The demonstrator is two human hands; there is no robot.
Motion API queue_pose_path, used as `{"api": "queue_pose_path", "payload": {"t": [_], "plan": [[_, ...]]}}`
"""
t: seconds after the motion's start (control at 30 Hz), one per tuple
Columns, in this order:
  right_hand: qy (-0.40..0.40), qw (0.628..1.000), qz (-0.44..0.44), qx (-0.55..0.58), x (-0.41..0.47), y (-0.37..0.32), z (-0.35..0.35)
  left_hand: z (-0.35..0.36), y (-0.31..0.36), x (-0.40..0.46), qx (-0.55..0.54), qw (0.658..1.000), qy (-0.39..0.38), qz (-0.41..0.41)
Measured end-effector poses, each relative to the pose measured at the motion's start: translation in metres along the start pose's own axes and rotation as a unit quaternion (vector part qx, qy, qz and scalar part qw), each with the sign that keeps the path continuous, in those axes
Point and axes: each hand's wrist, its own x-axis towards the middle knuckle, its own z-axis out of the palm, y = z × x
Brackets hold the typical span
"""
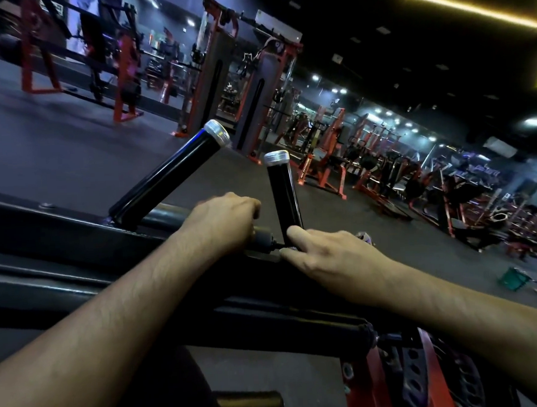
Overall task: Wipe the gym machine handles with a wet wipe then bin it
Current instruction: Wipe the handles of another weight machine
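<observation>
Two black handles stick up off the machine bar (pixel 76 232): long handle (pixel 169 174) leans left, short handle (pixel 283 193) is near upright. Open V-gap between them, wide at the capped tops, pinched at the base. Left hand (pixel 227 221) fills the bottom of that gap, curled over the bar. Right hand (pixel 332 253) crowds the short handle's base, thumb against it. Upper shafts of both handles have free air all round. Floor (pixel 71 151) behind is open; red racks (pixel 321 169) stand well apart.

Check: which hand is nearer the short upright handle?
Right. The right hand touches the base of the short upright handle with its fingers; the left hand grips the bar just to its left.
</observation>
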Motion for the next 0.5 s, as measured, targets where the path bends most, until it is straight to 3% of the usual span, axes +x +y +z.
{"api": "queue_pose_path", "payload": {"t": [0.13, 0.23, 0.37, 0.5], "plan": [[-0.002, 0.998, -0.034, 0.054, -0.004, 0.015, -0.003, 0.0, 0.001, 0.001, 0.004, 1.0, 0.001, 0.003], [0.128, 0.985, -0.015, 0.115, -0.001, 0.034, -0.009, 0.003, 0.0, 0.002, 0.007, 1.0, 0.021, 0.006], [0.371, 0.887, 0.145, 0.233, 0.021, 0.051, -0.013, 0.004, -0.001, -0.001, 0.005, 0.998, 0.059, -0.002], [0.441, 0.805, 0.221, 0.329, 0.054, 0.047, -0.001, 0.007, -0.001, 0.001, 0.019, 0.998, 0.068, 0.004]]}}
